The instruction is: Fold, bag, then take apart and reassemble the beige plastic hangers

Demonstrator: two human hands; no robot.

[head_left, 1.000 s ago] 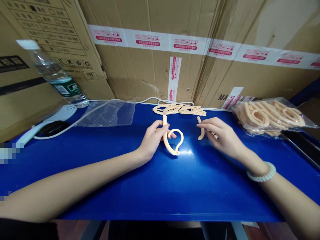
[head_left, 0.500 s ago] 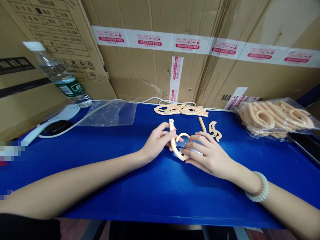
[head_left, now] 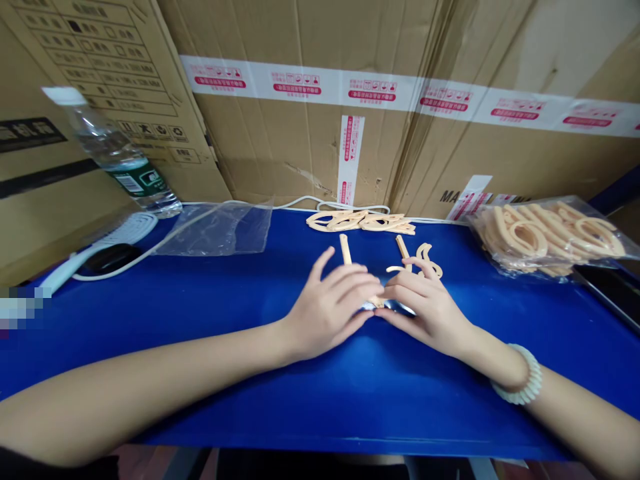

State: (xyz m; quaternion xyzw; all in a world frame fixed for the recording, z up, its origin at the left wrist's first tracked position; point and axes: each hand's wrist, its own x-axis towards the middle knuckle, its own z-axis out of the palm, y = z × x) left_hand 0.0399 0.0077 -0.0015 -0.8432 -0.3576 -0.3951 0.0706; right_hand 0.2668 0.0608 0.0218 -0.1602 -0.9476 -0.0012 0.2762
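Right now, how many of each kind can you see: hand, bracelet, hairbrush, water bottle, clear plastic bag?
Left hand: 1
Right hand: 1
Bracelet: 1
Hairbrush: 1
Water bottle: 1
Clear plastic bags: 2
Total: 7, leaving out the beige pieces, too overlapped to count.

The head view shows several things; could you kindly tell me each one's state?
Curved piece: gripped, partly hidden
Left hand: closed on curved piece
Right hand: closed on curved piece
Bottle: capped
Left bag: flattened
Right bag: filled
Back pieces: overlapping
Brush: lying down
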